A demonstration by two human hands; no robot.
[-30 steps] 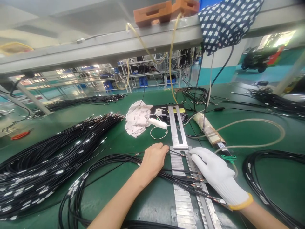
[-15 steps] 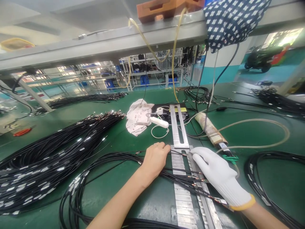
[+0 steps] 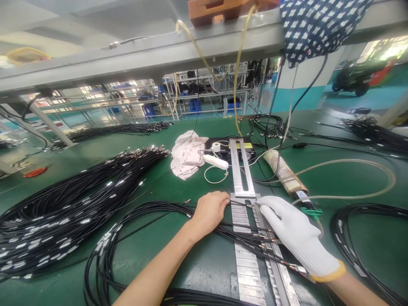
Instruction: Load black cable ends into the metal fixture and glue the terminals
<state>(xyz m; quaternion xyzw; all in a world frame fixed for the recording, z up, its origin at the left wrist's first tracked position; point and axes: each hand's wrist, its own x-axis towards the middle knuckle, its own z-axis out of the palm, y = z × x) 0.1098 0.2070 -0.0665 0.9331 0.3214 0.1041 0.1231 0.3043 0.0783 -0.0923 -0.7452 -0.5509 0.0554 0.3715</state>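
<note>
My bare left hand [image 3: 211,212] is closed in a pinch on a thin black cable [image 3: 239,203] whose stripped end lies across the slotted metal fixture [image 3: 241,225]. My right hand [image 3: 291,233] wears a white knit glove. Its thumb and fingers come together at the fixture's right edge, level with that cable end; what they grip there is too small to make out. Several more black cables [image 3: 237,238] pass under my left wrist and over the fixture, their exposed ends [image 3: 267,240] beside the glove. At the fixture's far end is a slotted metal plate [image 3: 234,170].
Big black cable bundles [image 3: 70,204] lie on the left of the green table [image 3: 191,272]. A coil [image 3: 346,238] sits far right. Behind the fixture are a black control box [image 3: 210,146], a crumpled cloth [image 3: 187,155], a white handpiece [image 3: 216,162] and a wrapped tool [image 3: 283,172] with a hose.
The whole view has shifted slightly, so everything appears a little further right. Both hands stay at the same place on the fixture, and the cable end lies there as before.
</note>
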